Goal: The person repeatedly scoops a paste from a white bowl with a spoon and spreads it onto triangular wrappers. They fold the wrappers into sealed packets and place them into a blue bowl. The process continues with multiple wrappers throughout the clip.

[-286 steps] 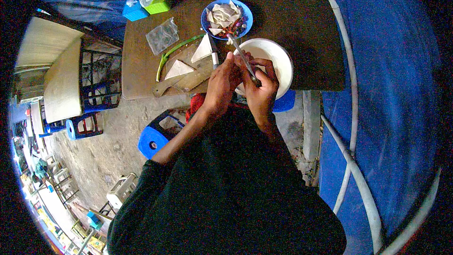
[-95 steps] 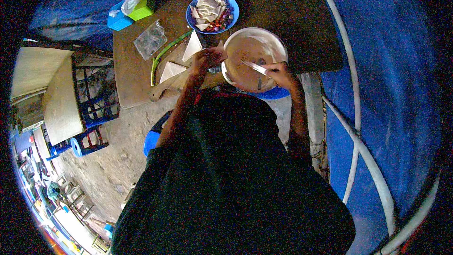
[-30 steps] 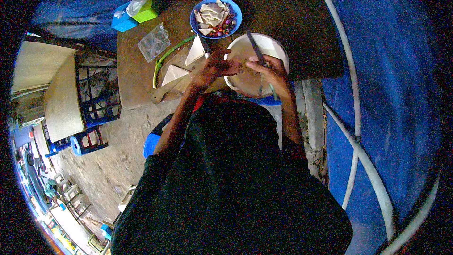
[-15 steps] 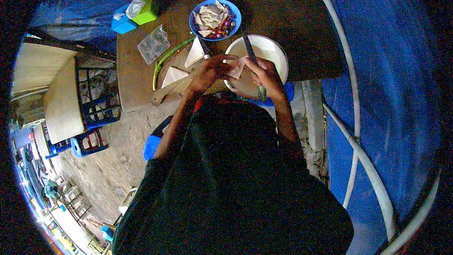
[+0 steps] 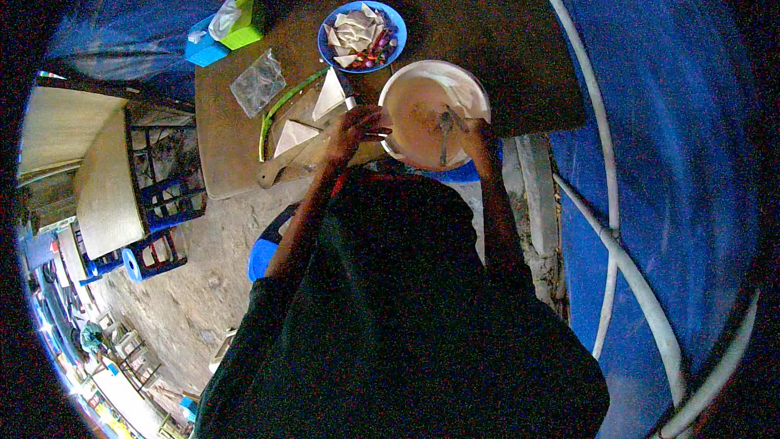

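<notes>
Brown wooden table, near edge, right of centre: large round white bowl, tan filling. Left hand by its left rim; fingers loosely curled, whether on anything I cannot tell. Right hand over right rim, fingers closed on slim grey utensil, blurred. Round blue bowl, pale folded sheets inside, toward far edge.

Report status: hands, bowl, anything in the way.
Left hand by left rim of white bowl, grip unclear. Right hand at bowl's right side, hold unclear. Grey utensil in bowl. Closest clutter: cutting board, left of bowl.
</notes>
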Demonstrator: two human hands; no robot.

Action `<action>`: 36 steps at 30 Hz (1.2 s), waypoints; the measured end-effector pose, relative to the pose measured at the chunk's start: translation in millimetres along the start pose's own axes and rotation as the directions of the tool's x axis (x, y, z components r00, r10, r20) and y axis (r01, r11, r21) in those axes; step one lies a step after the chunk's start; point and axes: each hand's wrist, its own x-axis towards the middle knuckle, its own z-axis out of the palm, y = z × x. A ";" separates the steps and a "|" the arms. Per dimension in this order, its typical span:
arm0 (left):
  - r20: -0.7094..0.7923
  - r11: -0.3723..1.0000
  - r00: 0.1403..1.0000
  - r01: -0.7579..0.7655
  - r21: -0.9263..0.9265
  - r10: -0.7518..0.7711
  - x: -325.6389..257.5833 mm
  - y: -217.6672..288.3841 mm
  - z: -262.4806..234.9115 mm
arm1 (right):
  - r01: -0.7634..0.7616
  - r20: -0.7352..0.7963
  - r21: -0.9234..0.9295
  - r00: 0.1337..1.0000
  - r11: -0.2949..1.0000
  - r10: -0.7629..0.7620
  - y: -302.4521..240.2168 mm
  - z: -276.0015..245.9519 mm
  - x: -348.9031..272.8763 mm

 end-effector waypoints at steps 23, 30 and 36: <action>-0.153 0.992 0.983 -0.082 0.101 0.097 -4.9 -8.4 -12.9 | 0.019 -0.060 0.257 0.998 0.966 -0.003 1.9 21.5 31.2; -0.094 0.982 0.980 -0.166 0.087 0.174 -8.4 -2.2 -8.0 | 0.066 -0.022 0.127 0.998 0.990 -0.064 16.6 44.6 44.2; -0.191 0.982 0.969 -0.136 0.133 0.160 -5.4 -10.7 -10.7 | 0.010 0.142 0.501 0.985 0.866 -0.093 4.6 41.9 40.1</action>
